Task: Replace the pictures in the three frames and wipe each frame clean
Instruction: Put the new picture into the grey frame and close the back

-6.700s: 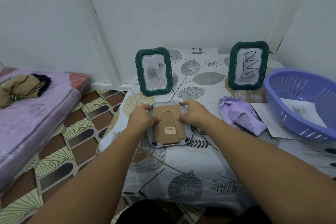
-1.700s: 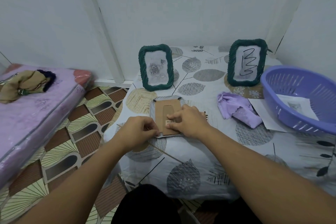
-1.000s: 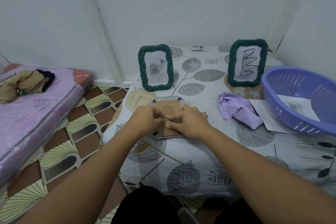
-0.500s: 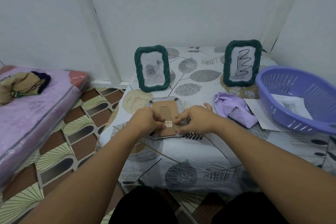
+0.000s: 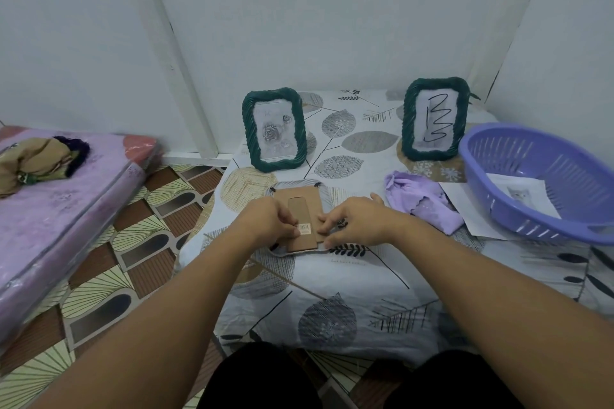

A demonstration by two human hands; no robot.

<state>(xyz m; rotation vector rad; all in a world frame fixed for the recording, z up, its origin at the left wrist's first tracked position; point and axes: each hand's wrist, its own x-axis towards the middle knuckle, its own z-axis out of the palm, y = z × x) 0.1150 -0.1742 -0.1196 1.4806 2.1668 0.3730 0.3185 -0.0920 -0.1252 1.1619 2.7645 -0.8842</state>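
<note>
A third picture frame (image 5: 300, 201) lies face down near the table's front edge, its brown cardboard back and folded stand facing up. My left hand (image 5: 265, 221) holds its left side with fingers curled onto the cardboard by a barcode sticker. My right hand (image 5: 354, 221) pinches at the frame's lower right edge. Two green twisted-rim frames stand upright behind: the left frame (image 5: 274, 129) shows a grey rose picture, the right frame (image 5: 433, 119) shows a black squiggle. A purple cloth (image 5: 420, 204) lies crumpled to the right of my right hand.
A purple plastic basket (image 5: 545, 183) at the right holds a printed picture (image 5: 523, 192); a white sheet (image 5: 465, 206) lies partly under it. The table (image 5: 332, 282) wears a leaf-patterned cover. A pink mattress (image 5: 50, 206) with a bundle of fabric lies on the floor to the left.
My hands moved from the frame's upper sides down to its lower edge and now work closer together near the barcode sticker. The frame stays face down; the view shifted slightly.
</note>
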